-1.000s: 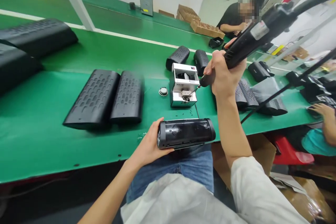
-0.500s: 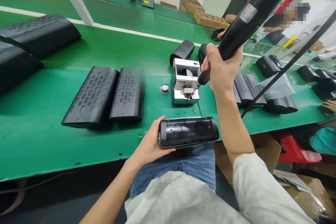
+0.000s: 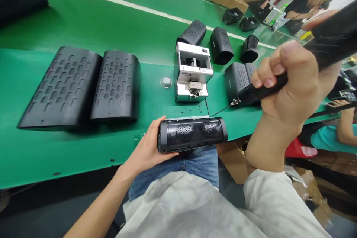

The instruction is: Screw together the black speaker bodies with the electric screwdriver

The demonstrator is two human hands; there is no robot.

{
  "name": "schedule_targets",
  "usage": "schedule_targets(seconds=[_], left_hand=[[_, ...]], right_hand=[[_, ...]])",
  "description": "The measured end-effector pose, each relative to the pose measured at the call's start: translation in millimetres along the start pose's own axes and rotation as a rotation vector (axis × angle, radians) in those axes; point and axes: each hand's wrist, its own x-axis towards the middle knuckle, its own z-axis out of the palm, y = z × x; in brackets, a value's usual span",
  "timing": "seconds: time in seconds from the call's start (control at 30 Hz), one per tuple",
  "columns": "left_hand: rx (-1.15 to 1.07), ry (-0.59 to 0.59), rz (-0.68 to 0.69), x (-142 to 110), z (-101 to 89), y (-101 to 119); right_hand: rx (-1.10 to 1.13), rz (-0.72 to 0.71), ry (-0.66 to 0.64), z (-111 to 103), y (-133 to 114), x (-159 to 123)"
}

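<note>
The left hand (image 3: pixel 146 145) is closed around the left end of a black cylindrical speaker with mesh grilles (image 3: pixel 192 134), which sits just in front of a white-and-silver metal screw feeder (image 3: pixel 193 72). The speaker's long axis runs side to side, across the near edge of the green worktop (image 3: pixel 69 148). The right hand (image 3: pixel 290 85) is clenched on a black electric screwdriver (image 3: pixel 262 91), to the right of the feeder, with the steel bit (image 3: pixel 235 101) aimed left and down. The speaker's right end lies below and left of the bit, near it but not touching, so the right hand is the nearer hand to that end. Two large black perforated housings (image 3: pixel 117 85) lie left of the feeder, and small black screws (image 3: pixel 191 111) lie scattered just in front of it.
</note>
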Motion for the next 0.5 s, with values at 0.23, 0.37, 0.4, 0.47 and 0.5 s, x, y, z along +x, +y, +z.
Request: schedule_targets(seconds=[0.23, 0.37, 0.4, 0.47, 0.5], left_hand=[[0.010, 0.004, -0.016, -0.7, -0.4, 1.9], [0.025, 0.029, -0.024, 2.6, -1.1, 3.2], [0.028, 0.031, -0.020, 3.1, -1.6, 2.8], [0.035, 0.045, -0.015, 2.0, -2.5, -0.1], [0.034, 0.058, -0.010, 0.7, -2.7, -3.8]], right_hand=[[-0.057, 0.030, -0.008, -3.8, 8.3, -6.6], [-0.103, 0.111, -0.051, -6.6, 25.9, -23.3], [-0.096, 0.141, -0.070, -7.0, 30.2, -30.2], [-0.075, 0.201, -0.066, -6.7, 35.5, -45.2], [-0.067, 0.230, -0.037, -6.1, 36.4, -52.0]])
